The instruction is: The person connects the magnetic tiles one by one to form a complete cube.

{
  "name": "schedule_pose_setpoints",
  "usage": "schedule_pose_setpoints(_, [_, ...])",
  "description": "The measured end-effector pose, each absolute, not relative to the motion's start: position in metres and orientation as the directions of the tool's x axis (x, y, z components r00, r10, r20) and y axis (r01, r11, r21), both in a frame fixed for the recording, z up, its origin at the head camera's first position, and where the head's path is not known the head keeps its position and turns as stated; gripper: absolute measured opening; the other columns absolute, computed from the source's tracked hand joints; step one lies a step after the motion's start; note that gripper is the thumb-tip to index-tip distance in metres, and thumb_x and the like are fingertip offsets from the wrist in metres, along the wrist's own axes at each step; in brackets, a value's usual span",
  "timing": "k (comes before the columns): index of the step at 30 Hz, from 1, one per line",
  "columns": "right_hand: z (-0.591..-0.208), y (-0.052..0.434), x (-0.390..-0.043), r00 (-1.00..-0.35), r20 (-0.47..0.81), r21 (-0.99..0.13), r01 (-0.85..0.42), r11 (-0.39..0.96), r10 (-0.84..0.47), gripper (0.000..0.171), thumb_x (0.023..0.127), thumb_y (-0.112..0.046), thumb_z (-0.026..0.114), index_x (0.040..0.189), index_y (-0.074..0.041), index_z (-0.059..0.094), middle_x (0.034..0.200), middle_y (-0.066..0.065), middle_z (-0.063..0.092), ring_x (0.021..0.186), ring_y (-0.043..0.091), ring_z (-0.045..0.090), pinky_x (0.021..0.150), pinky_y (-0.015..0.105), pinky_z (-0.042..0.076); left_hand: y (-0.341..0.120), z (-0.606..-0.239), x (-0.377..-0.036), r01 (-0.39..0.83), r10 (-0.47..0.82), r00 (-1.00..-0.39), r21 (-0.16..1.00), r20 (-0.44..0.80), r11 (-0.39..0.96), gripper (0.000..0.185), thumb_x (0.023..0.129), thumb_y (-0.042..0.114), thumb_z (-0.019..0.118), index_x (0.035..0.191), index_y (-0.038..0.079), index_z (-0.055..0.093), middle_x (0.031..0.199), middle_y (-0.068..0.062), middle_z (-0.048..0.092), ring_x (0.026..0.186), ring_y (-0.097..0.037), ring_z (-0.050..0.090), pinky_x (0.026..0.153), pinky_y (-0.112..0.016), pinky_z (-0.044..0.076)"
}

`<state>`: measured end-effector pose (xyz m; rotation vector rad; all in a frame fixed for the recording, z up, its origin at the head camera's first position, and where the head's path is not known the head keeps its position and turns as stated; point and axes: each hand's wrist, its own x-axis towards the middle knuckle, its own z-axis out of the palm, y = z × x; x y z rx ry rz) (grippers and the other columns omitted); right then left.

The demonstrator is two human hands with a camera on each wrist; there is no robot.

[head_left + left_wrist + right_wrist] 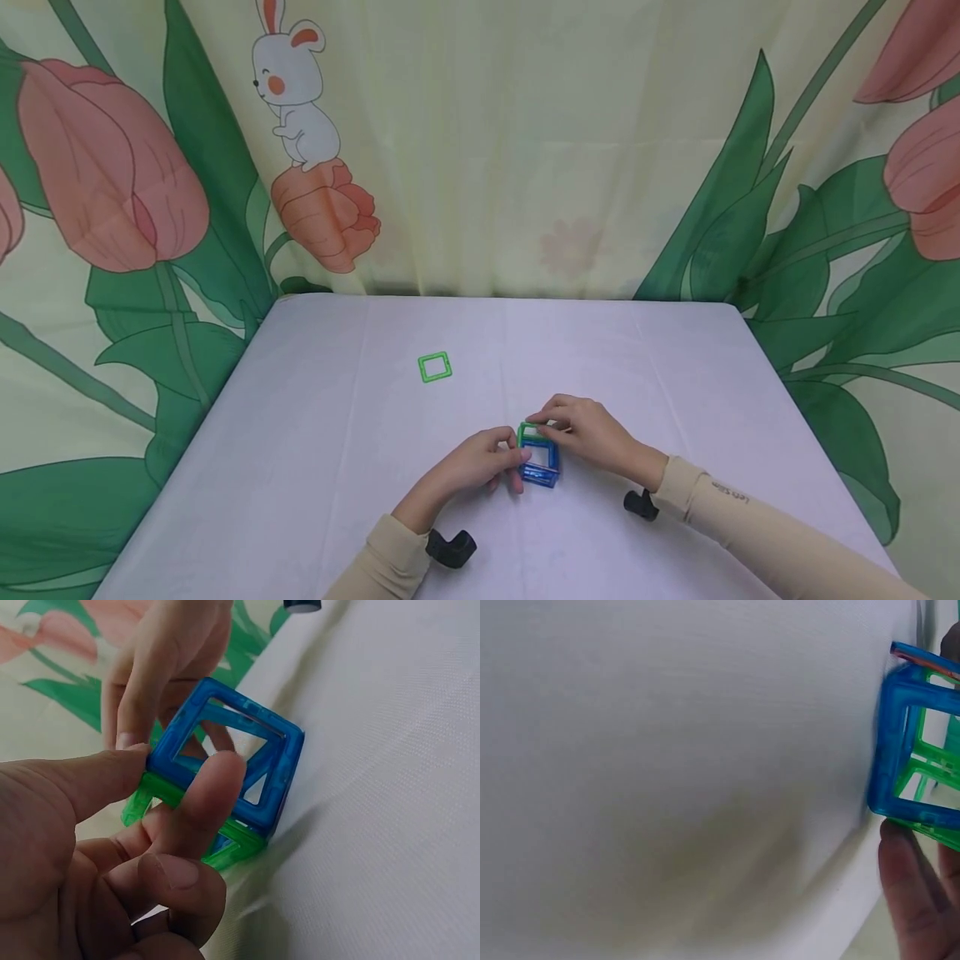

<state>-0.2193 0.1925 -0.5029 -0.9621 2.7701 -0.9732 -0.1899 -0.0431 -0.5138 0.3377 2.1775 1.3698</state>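
Note:
A small cube of blue and green magnetic square frames (pixel 537 456) (pixel 229 776) (pixel 919 772) stands on the white table (pixel 375 433) near its front middle. My left hand (pixel 480 462) (pixel 127 847) pinches the cube's left side between thumb and fingers. From the right, my right hand (pixel 581 433) (pixel 161 671) holds its top and far side with curled fingertips (pixel 907 889). A loose green square frame (pixel 435 367) lies flat farther back to the left, away from both hands.
The table's white cloth (pixel 667 765) runs to a tulip-and-rabbit curtain (pixel 480 142) behind and at both sides. Black wrist-camera mounts (pixel 452 547) (pixel 640 503) sit under both beige sleeves.

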Motion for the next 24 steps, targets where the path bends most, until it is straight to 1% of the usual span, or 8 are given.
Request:
schedule_pose_setpoints(2, [-0.504, 0.195, -0.218, -0.820, 0.108, -0.601, -0.504, 0.621, -0.562, 0.024, 0.099, -0.024, 0.071, 0.122, -0.017, 0.075, 0.110, -0.007, 0.071, 0.093, 0.009, 0.071, 0.079, 0.028, 0.058, -0.043, -0.514, -0.190, -0.069, 0.463, -0.830, 0.882, -0.310, 0.467, 0.026, 0.101, 0.039, 0.065, 0.093, 0.015, 0.059, 0.070, 0.002, 0.075, 0.052, -0.014, 0.047, 0.055, -0.027, 0.036])
schedule_pose_setpoints(5, [-0.505, 0.197, -0.215, -0.842, 0.036, -0.614, -0.443, 0.653, -0.538, 0.028, 0.098, -0.031, 0.072, 0.121, -0.016, 0.073, 0.111, -0.005, 0.073, 0.095, 0.012, 0.073, 0.083, 0.033, 0.060, -0.042, -0.515, -0.189, -0.063, 0.449, -0.839, 0.874, -0.307, 0.481, 0.026, 0.101, 0.041, 0.065, 0.093, 0.016, 0.060, 0.069, 0.003, 0.074, 0.054, -0.013, 0.047, 0.056, -0.026, 0.037])
schedule_pose_setpoints(8, [-0.504, 0.200, -0.215, -0.857, -0.026, -0.621, -0.389, 0.680, -0.514, 0.029, 0.095, -0.034, 0.074, 0.117, -0.015, 0.074, 0.106, -0.005, 0.075, 0.091, 0.009, 0.071, 0.081, 0.032, 0.059, -0.041, -0.515, -0.189, -0.062, 0.446, -0.843, 0.876, -0.303, 0.479, 0.025, 0.102, 0.040, 0.065, 0.093, 0.016, 0.060, 0.069, 0.003, 0.074, 0.054, -0.013, 0.047, 0.056, -0.026, 0.038])
schedule_pose_setpoints(11, [-0.502, 0.202, -0.216, -0.862, -0.062, -0.645, -0.350, 0.679, -0.503, 0.029, 0.094, -0.034, 0.076, 0.115, -0.015, 0.076, 0.101, -0.006, 0.076, 0.088, 0.007, 0.069, 0.076, 0.027, 0.057, -0.041, -0.514, -0.188, -0.067, 0.443, -0.844, 0.879, -0.303, 0.472, 0.024, 0.102, 0.038, 0.064, 0.095, 0.016, 0.060, 0.070, 0.002, 0.074, 0.054, -0.014, 0.048, 0.057, -0.027, 0.038])
schedule_pose_setpoints(13, [-0.501, 0.203, -0.217, -0.862, -0.077, -0.661, -0.332, 0.673, -0.501, 0.029, 0.093, -0.033, 0.077, 0.115, -0.015, 0.076, 0.101, -0.006, 0.077, 0.088, 0.007, 0.070, 0.075, 0.025, 0.056, -0.041, -0.514, -0.187, -0.073, 0.436, -0.845, 0.875, -0.309, 0.479, 0.023, 0.103, 0.037, 0.063, 0.096, 0.016, 0.060, 0.071, 0.003, 0.074, 0.053, -0.015, 0.048, 0.057, -0.028, 0.038])
schedule_pose_setpoints(15, [-0.501, 0.205, -0.218, -0.862, -0.086, -0.666, -0.323, 0.672, -0.499, 0.029, 0.093, -0.034, 0.077, 0.115, -0.016, 0.076, 0.102, -0.006, 0.077, 0.090, 0.008, 0.070, 0.077, 0.025, 0.056, -0.040, -0.514, -0.187, -0.079, 0.425, -0.849, 0.870, -0.315, 0.486, 0.023, 0.103, 0.038, 0.063, 0.097, 0.016, 0.060, 0.071, 0.003, 0.074, 0.052, -0.015, 0.048, 0.058, -0.028, 0.038])
schedule_pose_setpoints(21, [-0.505, 0.210, -0.217, -0.861, -0.080, -0.665, -0.329, 0.670, -0.502, 0.032, 0.095, -0.041, 0.074, 0.117, -0.018, 0.076, 0.107, -0.007, 0.077, 0.094, 0.008, 0.071, 0.084, 0.031, 0.057, -0.039, -0.512, -0.184, -0.077, 0.408, -0.858, 0.865, -0.310, 0.496, 0.024, 0.104, 0.039, 0.061, 0.098, 0.016, 0.059, 0.071, 0.003, 0.074, 0.052, -0.016, 0.048, 0.059, -0.030, 0.038])
schedule_pose_setpoints(24, [-0.508, 0.211, -0.215, -0.859, -0.067, -0.672, -0.336, 0.659, -0.507, 0.036, 0.096, -0.045, 0.072, 0.121, -0.019, 0.074, 0.108, -0.007, 0.077, 0.097, 0.009, 0.071, 0.087, 0.035, 0.057, -0.039, -0.512, -0.183, -0.070, 0.412, -0.858, 0.865, -0.306, 0.497, 0.024, 0.104, 0.039, 0.060, 0.098, 0.016, 0.059, 0.071, 0.003, 0.073, 0.053, -0.016, 0.049, 0.059, -0.030, 0.038])
